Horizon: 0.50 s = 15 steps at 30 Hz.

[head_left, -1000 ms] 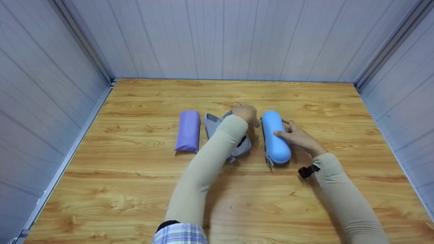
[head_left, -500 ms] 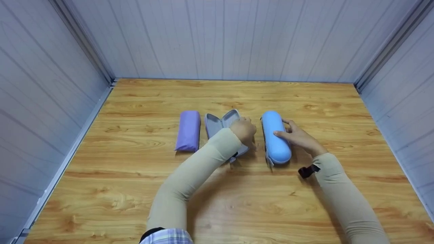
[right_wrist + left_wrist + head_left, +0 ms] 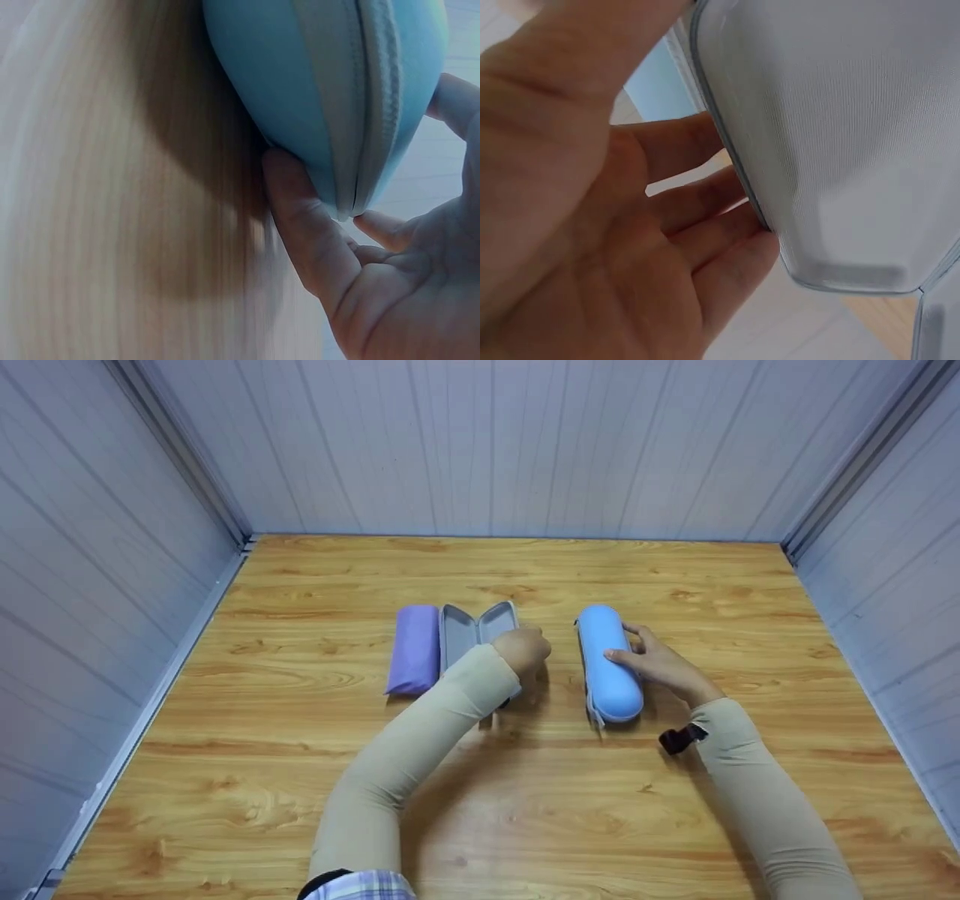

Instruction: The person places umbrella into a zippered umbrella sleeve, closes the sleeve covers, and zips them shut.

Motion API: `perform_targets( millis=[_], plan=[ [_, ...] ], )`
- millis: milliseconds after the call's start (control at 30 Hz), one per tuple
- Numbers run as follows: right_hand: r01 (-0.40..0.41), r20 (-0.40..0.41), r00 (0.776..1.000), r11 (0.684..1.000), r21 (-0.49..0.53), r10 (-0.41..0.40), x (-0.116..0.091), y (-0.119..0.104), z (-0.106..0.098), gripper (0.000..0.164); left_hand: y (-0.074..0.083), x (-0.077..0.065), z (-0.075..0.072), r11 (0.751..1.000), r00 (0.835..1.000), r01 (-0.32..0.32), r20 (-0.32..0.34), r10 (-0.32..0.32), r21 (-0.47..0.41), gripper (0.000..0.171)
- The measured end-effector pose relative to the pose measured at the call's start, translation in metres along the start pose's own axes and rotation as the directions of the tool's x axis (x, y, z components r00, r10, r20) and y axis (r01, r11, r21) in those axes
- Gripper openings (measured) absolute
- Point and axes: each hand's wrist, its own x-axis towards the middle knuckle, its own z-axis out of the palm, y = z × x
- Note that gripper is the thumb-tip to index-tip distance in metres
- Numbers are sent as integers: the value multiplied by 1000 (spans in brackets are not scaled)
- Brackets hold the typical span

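An unzipped hard case [image 3: 460, 634] with a grey lining lies spread on the table, its two halves hinged along the middle. At its right half, my left hand [image 3: 523, 651] grips the rim. In the left wrist view, the fingers [image 3: 735, 277] reach behind that rim; the thumb tip is out of frame. My right hand [image 3: 664, 664] holds a blue rounded zip case [image 3: 609, 671] from its right side. Its thumb lies on top of the blue case in the head view. The zip seam of the blue case shows closed in the right wrist view.
A purple packet [image 3: 414, 652] lies directly left of the grey-lined case. The wooden table [image 3: 247, 780] is bounded by pale panels [image 3: 465, 450] at the back and both sides. A gap of bare wood separates the two cases.
The left hand has come from the far end of the grey-lined case to its right rim. That case has shifted left, up beside the purple packet. The right hand and blue case stay put.
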Motion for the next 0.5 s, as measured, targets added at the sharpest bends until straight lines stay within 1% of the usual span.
perform_targets(
  millis=[67, 200, 267, 333, 400, 433, 500],
  plan=[
    [-2, 1, 1000, 1000, 1, 2, 0, 0, 0, 100, -2, -1, 0, 1000, 1000, 6, 9, -6, 5, 60],
    [-6, -6, 1000, 1000, -12, 6, 1, 0, 0, 99, -2, -3, 0, 1000, 1000, 15, 5, -16, 26, 59],
    [-6, -7, 1000, 1000, -16, 6, 1, 1, 0, 99, -1, -4, 0, 1000, 1000, 13, 4, -13, 17, 47],
    [-5, -7, 1000, 1000, -11, 5, 1, 0, 0, 99, 1, -3, -2, 1000, 1000, -1, 10, 1, -26, 46],
    [-4, -6, 1000, 1000, -7, 4, 1, 0, 0, 99, 4, 1, -6, 994, 1000, -17, 16, 18, -105, 52],
    [-3, -4, 1000, 1000, -3, 3, 1, 0, 0, 99, 6, 4, -9, 989, 999, -31, 15, 34, -144, 56],
    [1, -5, 1000, 1000, -2, -1, 1, 0, 0, 100, 7, 13, -15, 976, 999, -49, 8, 52, -211, 69]
  ],
)
